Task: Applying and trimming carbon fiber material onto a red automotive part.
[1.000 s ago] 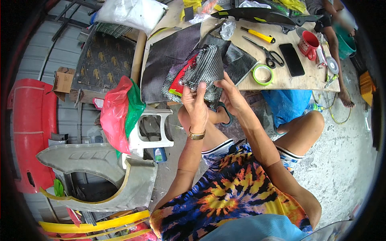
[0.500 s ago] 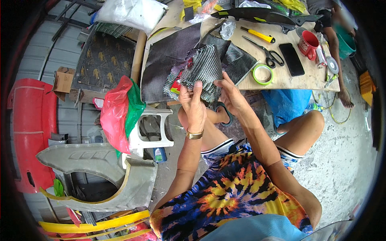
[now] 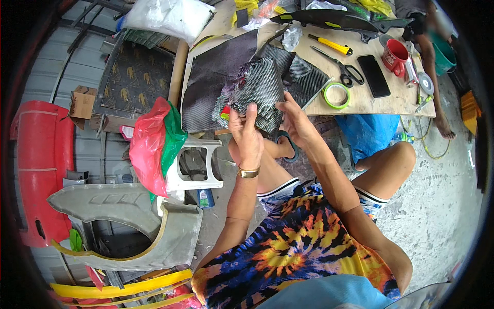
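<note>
A black-and-grey woven carbon fibre cloth point(image 3: 261, 87) is wrapped over a part in front of me, at the table's near edge. The part is mostly covered; a bit of red and yellow shows at its lower left. My left hand point(image 3: 247, 133) is closed on the cloth's near left edge, thumb on top. My right hand point(image 3: 299, 122) pinches the right edge, fingers bent. Behind the part lie a flat dark woven sheet point(image 3: 206, 85) and another carbon fibre piece point(image 3: 307, 77).
To the right on the wooden table point(image 3: 370, 105) are green tape point(image 3: 336, 96), scissors point(image 3: 342, 69), a yellow cutter point(image 3: 332, 45), a phone point(image 3: 373, 76) and a red mug point(image 3: 394, 56). A grey fender point(image 3: 177, 232) and white stool point(image 3: 198, 180) stand left. Another person's arm point(image 3: 436, 82) hangs far right.
The cloth has been drawn down over the part's lower left, so less red shows beside my left hand. Both hands stay in nearly the same place.
</note>
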